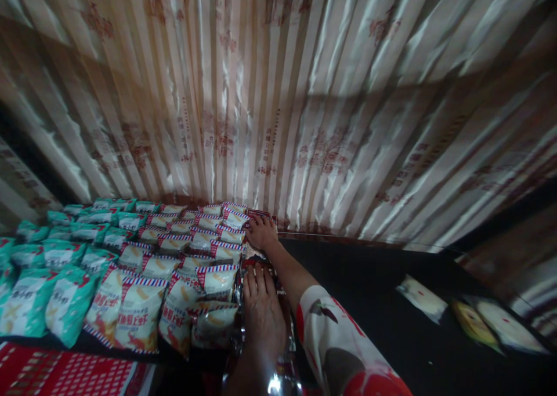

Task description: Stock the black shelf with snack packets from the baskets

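My right hand (pixel 262 233) reaches to the far end of a column of dark brown, shiny packets (pixel 256 257), its fingers spread flat on them. Nearer to me, my left hand (pixel 264 312) lies palm down on the same column, fingers stretched forward. Neither hand appears to grip anything; both palms are hidden. The packets under my hands are mostly covered, so their print cannot be read. Just to the left stand rows of white snack bags (pixel 141 309) with red print and striped edges, packed close against the dark column.
Teal snack bags (pixel 69 303) fill the far left. A red plastic basket (pixel 65 370) sits at the lower left. On the black surface (pixel 348 280) to the right lie white packets (pixel 422 297) and a yellowish packet (pixel 474 326). A printed, pleated curtain (pixel 278 106) hangs behind.
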`<state>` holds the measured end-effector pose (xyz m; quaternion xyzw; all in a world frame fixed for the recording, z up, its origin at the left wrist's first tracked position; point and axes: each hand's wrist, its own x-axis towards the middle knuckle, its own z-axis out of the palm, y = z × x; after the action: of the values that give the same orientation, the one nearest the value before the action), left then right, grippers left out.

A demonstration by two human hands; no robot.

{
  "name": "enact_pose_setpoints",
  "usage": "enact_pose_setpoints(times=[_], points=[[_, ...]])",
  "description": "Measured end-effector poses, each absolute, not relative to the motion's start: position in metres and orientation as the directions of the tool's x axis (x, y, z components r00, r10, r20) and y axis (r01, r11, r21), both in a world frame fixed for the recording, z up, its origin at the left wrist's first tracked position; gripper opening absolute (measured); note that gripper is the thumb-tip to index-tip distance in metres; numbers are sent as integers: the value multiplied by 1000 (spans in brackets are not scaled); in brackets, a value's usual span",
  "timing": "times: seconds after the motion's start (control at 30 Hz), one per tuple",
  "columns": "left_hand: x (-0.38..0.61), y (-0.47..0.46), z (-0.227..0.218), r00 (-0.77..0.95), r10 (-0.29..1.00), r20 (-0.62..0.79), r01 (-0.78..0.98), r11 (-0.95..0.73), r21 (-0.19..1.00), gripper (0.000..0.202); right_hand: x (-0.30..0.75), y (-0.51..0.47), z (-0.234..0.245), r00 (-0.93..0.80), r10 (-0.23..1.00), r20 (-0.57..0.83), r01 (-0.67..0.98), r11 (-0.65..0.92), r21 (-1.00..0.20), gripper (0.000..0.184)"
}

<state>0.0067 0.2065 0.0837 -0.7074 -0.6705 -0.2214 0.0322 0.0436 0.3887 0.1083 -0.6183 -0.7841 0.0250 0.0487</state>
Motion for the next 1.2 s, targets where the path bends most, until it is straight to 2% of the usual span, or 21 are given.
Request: enact_pose_setpoints(times=[0.3,0.6,0.87,1.03,1.2], points=[[3,206,82,32,903,429,975,-122,185,47,43,389,102,-231,971,65,969,235,-71,52],[3,206,70,39,855,517,968,-160,193,50,41,386,103,-237,970,57,967,241,-85,50],[9,210,61,16,828,561,968,-154,200,49,43,391,108,-236,971,20,956,236,-173,53],[13,208,65,-38,840,542,962,-116,248,49,44,393,112,-247,968,37,941,249,-228,51],[13,200,81,-72,872,484,930,-117,349,55,54,389,115,-230,955,189,901,282,-329,45]])
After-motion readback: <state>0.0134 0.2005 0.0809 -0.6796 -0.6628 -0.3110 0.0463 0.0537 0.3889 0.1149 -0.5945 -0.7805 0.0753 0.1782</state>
